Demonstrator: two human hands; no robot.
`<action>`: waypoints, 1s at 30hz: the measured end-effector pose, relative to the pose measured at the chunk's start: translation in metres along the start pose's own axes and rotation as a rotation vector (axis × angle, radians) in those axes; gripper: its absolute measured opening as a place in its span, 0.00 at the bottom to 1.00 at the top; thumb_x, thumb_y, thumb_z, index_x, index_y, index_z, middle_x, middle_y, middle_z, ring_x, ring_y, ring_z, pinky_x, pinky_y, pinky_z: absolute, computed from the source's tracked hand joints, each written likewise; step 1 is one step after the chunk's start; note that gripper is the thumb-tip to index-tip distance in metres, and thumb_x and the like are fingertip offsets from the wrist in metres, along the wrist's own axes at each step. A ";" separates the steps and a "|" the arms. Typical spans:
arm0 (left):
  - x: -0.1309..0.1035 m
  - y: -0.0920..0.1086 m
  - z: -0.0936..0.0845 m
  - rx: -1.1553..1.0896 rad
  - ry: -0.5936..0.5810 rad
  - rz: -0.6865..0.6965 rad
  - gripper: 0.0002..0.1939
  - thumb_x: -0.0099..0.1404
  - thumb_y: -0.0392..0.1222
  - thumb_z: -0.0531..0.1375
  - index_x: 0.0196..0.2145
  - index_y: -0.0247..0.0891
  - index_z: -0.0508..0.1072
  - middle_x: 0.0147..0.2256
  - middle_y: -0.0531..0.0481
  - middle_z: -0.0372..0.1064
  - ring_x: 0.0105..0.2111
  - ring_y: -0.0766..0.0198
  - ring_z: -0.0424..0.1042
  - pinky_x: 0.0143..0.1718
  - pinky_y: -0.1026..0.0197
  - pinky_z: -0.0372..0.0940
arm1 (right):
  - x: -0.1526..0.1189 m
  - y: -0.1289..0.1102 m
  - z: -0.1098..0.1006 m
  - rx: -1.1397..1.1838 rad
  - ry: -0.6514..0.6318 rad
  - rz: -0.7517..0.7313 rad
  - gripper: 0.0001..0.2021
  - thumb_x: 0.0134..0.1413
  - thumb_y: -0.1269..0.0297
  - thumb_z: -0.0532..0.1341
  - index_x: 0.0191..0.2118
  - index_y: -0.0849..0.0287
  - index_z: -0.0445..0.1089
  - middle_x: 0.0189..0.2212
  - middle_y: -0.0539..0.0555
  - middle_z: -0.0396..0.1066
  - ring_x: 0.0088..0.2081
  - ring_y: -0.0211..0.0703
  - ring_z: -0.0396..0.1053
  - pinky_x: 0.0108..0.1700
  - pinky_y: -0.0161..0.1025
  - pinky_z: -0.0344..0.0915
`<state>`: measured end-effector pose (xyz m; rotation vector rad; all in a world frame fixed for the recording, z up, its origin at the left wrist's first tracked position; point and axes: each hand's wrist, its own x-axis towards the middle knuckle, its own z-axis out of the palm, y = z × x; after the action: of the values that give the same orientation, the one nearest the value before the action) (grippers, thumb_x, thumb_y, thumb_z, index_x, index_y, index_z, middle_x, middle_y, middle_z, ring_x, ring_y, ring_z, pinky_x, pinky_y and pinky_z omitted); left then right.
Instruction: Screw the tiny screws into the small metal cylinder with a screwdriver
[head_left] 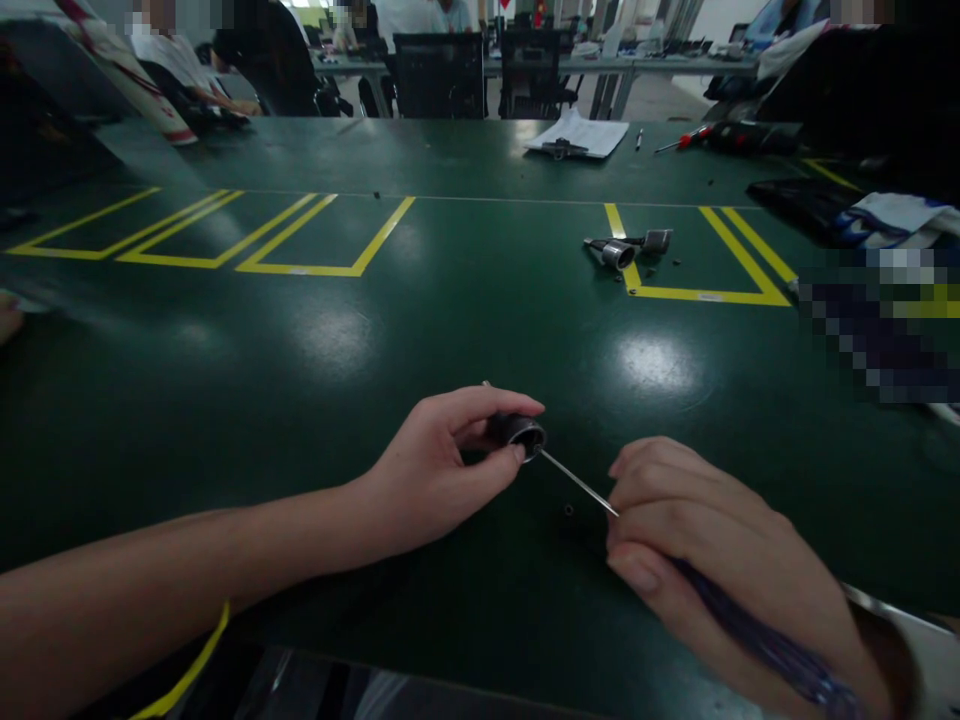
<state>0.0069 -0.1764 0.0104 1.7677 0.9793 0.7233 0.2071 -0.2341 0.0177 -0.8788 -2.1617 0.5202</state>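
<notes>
My left hand [427, 465] pinches a small dark cylindrical metal part [523, 434] between thumb and fingers, its hollow round end facing right. My right hand [697, 540] is wrapped around the dark translucent handle of a screwdriver [581, 483]. The thin shaft runs up and left to the rim of the metal part; whether its tip is inside or behind cannot be made out. On the green table just below the shaft lies a tiny ring-shaped piece [568, 510].
Two similar metal parts [618, 256] lie by a yellow tape outline [705, 295]. Farther back are a clipboard with papers [577, 132] and a red-handled screwdriver [684, 140]. A cloth [900, 222] lies at right. Other people sit beyond the green table [225, 380].
</notes>
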 end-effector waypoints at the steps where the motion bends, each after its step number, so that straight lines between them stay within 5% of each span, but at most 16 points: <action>1: 0.000 0.000 0.001 0.007 0.005 0.000 0.14 0.57 0.33 0.57 0.42 0.37 0.72 0.38 0.48 0.74 0.37 0.62 0.74 0.39 0.58 0.73 | 0.000 0.001 0.001 -0.015 -0.007 -0.002 0.04 0.57 0.69 0.56 0.33 0.56 0.66 0.22 0.52 0.69 0.27 0.41 0.67 0.35 0.43 0.65; 30: 0.000 -0.001 0.009 0.167 0.122 0.140 0.13 0.55 0.31 0.57 0.38 0.34 0.77 0.37 0.47 0.76 0.34 0.64 0.75 0.32 0.68 0.70 | 0.001 -0.006 0.018 -0.305 0.001 -0.112 0.13 0.58 0.72 0.56 0.23 0.62 0.67 0.19 0.49 0.65 0.24 0.36 0.60 0.40 0.43 0.59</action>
<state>0.0142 -0.1800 0.0058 1.9717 1.0302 0.8671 0.1907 -0.2396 0.0104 -0.9095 -2.3105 0.1349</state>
